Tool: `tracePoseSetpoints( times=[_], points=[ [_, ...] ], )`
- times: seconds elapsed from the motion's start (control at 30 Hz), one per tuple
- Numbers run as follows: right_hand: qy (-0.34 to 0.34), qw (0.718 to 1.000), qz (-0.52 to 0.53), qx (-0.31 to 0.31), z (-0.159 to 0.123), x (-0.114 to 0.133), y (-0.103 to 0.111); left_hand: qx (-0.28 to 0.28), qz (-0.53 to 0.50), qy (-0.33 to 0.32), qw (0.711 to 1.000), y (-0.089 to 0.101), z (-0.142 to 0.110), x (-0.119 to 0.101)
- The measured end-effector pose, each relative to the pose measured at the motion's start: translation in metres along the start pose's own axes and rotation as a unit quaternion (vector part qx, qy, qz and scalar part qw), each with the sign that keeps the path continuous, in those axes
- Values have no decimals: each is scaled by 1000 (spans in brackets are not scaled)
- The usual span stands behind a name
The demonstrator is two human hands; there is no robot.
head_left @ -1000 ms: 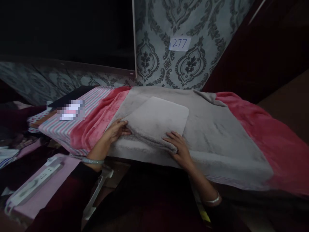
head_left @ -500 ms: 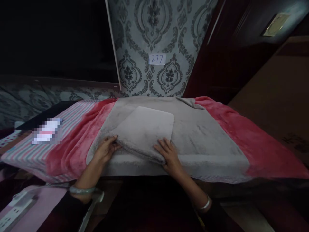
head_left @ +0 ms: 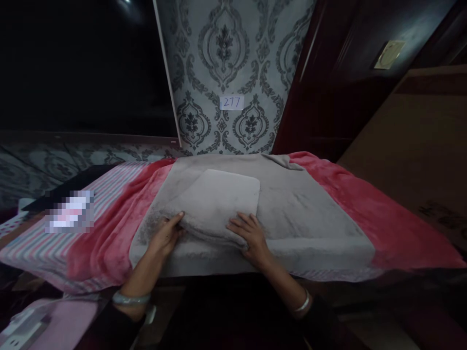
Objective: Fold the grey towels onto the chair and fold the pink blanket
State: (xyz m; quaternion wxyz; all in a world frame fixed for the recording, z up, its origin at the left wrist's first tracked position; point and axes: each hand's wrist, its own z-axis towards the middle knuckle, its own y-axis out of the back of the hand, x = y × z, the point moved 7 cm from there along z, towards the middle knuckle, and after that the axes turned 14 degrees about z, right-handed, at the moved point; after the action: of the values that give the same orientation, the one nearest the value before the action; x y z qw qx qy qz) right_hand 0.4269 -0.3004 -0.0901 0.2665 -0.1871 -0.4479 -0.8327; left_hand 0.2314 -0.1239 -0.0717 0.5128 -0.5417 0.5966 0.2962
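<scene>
A folded grey plush mat lies on a grey blanket, its paler, smooth face upward and its fuzzy near edge toward me. My left hand pinches the near left edge, thumb on top and the other fingers partly hidden beneath. On the near right corner lies my right hand, its fingers over the top and the thumb at the near edge, partly out of sight.
Red plush cloth shows on both sides of the blanket. At the left lies a striped cloth with a blurred-out item. A dark screen and patterned wall stand behind. A power strip sits low left.
The view has tilted up a little, so the scene sits lower. My left hand has shifted slightly right along the mat's near edge; my right hand stays at its corner.
</scene>
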Motion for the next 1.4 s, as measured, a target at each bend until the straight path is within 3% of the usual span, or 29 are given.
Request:
tracePoseSetpoints(
  times=[0.1, 0.23, 0.4, 0.5, 0.63, 0.73, 0.87, 0.97, 1.1, 1.23, 1.4],
  points=[
    [-9, 1000, 5, 10, 3, 1, -5, 1, -8, -4, 1000, -7, -2, 2],
    [-40, 996, -5, 77, -3, 6, -7, 12, -21, 1, 1000, -13, 0, 6],
    [-42, 992, 32, 118, -1, 40, 6, 11, -31, -13, 999, -13, 2, 7],
    [-43, 995, 25, 92, 24, 67, 3, 36, -35, -12, 999, -17, 2, 6],
    [-57, 991, -64, 105, 70, 91, -29, 38, -37, -13, 999, -19, 4, 3],
    [-82, 976, -149, 133, 95, 94, -49, 24, -38, -27, 999, -21, 8, 1],
    [-98, 962, -195, 162, 111, 82, -50, 34, -85, -50, 994, -30, 8, -1],
    [-92, 965, -165, 181, 124, 71, -31, 77, -135, -64, 986, -36, 4, -1],
    [-110, 972, -134, 157, 162, 64, 21, 162, -132, -74, 975, -41, 3, 3],
    [-93, 981, -113, 124, 215, 73, 75, 165, -66, -33, 984, -46, 15, 20],
    [-107, 992, -19, 60, 272, 85, 137, 193, -57, 41, 979, -77, 31, 39]
  ],
)
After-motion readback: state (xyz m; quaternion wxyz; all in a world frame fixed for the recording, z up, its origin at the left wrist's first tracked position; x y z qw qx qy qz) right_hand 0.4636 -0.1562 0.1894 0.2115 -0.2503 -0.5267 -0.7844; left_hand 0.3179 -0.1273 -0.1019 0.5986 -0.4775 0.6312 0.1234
